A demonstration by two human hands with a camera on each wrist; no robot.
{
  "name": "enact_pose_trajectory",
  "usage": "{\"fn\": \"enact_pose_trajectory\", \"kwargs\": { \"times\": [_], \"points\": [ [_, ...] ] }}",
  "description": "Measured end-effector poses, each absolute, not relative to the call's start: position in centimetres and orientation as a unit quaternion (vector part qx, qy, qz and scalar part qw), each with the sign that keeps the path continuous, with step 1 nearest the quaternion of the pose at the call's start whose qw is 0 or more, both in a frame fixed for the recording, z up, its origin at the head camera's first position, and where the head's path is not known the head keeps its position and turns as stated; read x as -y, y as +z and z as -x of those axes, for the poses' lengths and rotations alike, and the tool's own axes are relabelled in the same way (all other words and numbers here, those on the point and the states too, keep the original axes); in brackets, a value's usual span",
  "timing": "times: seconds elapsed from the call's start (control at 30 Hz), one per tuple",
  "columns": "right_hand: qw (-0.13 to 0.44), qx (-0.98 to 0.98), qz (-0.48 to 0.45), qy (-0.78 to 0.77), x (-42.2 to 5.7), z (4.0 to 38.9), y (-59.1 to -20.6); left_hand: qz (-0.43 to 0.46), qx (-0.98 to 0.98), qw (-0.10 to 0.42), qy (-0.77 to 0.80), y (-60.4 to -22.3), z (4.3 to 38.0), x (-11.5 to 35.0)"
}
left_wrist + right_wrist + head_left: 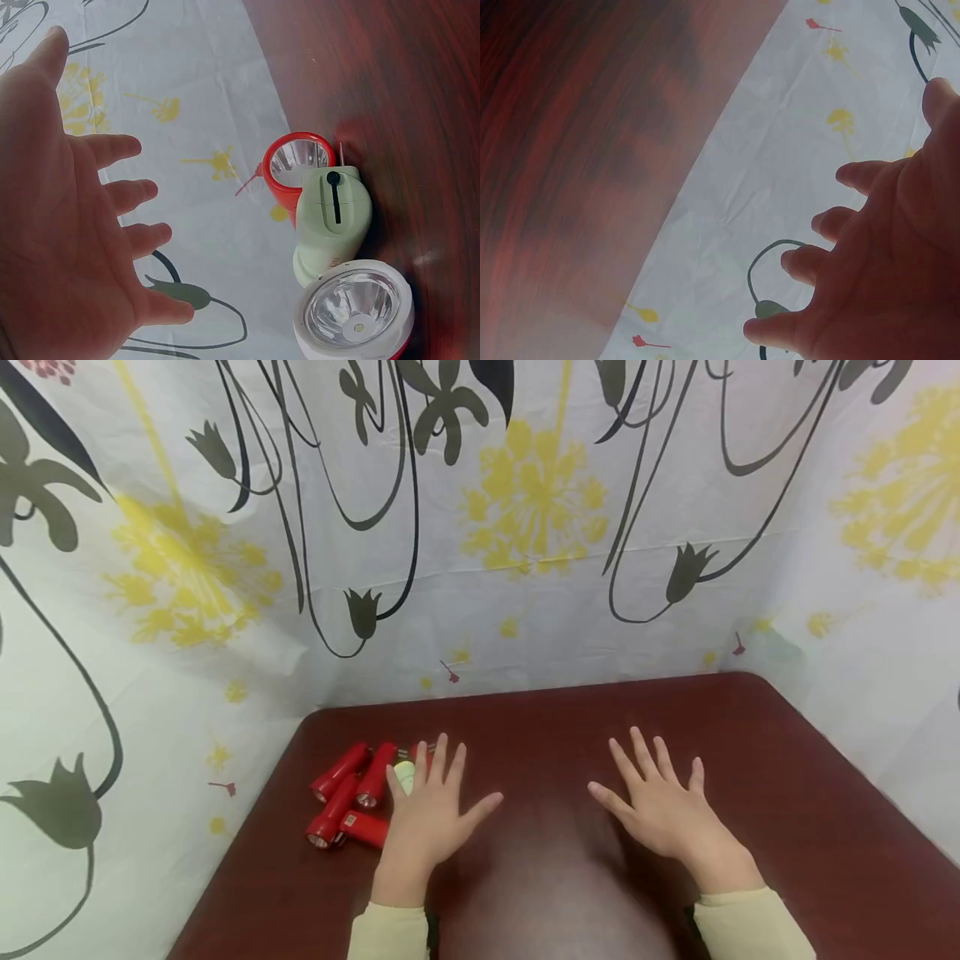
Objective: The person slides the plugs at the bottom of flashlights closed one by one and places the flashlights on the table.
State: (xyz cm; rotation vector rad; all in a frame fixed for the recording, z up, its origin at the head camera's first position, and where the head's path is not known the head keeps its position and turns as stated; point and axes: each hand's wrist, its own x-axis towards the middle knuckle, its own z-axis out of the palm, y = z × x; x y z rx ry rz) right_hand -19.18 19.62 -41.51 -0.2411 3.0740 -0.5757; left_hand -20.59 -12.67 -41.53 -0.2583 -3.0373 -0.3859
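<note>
My left hand (426, 817) hovers palm down with fingers spread, overlapping the right side of a group of flashlights in the head view. Several red flashlights (335, 810) lie together there, and one red piece (366, 829) with a small label lies in front. Partly hidden behind my left fingers is a pale green flashlight (404, 775). The left wrist view shows its pale green body (334, 217) with a dark slider, between a red-rimmed lamp (298, 163) and a white-rimmed lamp (354, 311). My right hand (666, 814) is spread above the table's right half, holding nothing.
The dark red-brown table (540, 760) has rounded far corners. A white sheet (495, 618) printed with flowers hangs behind it and along both sides, close to the table edges. Small metal prongs (402, 752) stick out among the flashlights.
</note>
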Motion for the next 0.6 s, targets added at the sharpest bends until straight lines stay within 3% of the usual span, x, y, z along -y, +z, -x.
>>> {"fn": "enact_pose_trajectory", "kwargs": {
  "times": [0.6],
  "points": [
    [-0.003,-0.978,0.129,-0.164,-15.9,20.1,-41.1,0.040,0.991,0.062,-0.111,-41.3,20.3,15.1]
  ]
}}
